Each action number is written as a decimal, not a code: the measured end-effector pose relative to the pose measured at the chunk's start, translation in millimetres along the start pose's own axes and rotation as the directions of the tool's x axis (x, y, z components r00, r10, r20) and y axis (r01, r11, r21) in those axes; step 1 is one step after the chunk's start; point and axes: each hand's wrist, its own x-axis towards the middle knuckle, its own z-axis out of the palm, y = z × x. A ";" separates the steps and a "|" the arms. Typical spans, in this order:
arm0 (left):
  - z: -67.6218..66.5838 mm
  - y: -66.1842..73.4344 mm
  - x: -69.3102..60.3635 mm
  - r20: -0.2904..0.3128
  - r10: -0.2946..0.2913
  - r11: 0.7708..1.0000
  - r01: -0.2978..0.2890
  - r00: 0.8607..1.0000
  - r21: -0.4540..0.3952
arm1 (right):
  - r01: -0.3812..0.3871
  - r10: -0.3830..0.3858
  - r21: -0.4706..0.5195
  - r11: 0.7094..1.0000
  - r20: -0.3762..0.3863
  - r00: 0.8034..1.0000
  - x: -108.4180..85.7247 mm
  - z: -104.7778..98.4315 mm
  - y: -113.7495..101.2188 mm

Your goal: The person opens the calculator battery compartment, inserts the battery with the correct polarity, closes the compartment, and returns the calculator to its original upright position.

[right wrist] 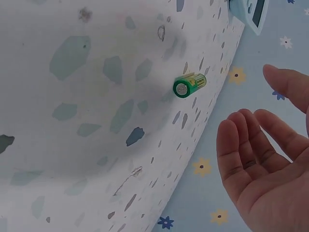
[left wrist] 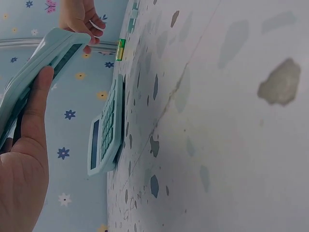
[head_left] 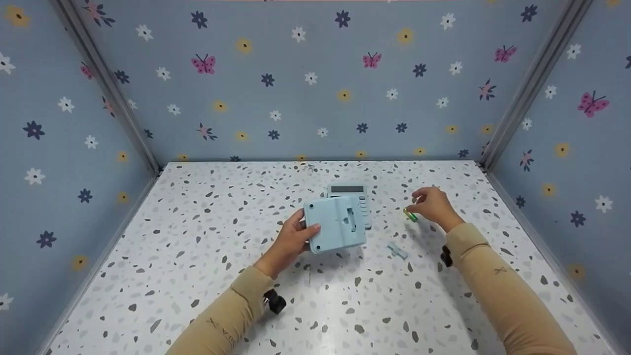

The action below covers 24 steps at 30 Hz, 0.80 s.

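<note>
My left hand (head_left: 291,236) grips a light blue calculator (head_left: 328,224), thumb across its back, which faces up. An uncovered battery slot (head_left: 351,220) shows in that back. My right hand (head_left: 434,207) hovers above the table, fingers slightly bent and apart from the green battery (head_left: 411,215). In the right wrist view the battery (right wrist: 189,86) lies on the tabletop, and nothing is between the thumb and fingers of the right hand (right wrist: 265,159). A small light blue battery cover (head_left: 397,250) lies on the table nearer me than the battery.
A second light blue calculator (head_left: 348,189) lies face up on the speckled white table (head_left: 197,256), partly hidden behind the held one. Flower-patterned panels (head_left: 305,98) enclose the table at the back and both sides.
</note>
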 end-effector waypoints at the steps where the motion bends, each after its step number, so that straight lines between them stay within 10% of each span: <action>1: 0.0 0.3 -0.3 -0.001 -0.001 1.000 0.001 1.000 -0.003 | -0.014 0.014 0.000 1.000 0.007 1.000 1.9 0.8 0.6; 24: -1.9 0.1 -2.3 -0.011 -0.001 1.000 0.001 1.000 0.009 | -0.068 0.083 -0.143 0.987 0.103 0.991 26.7 21.2 17.5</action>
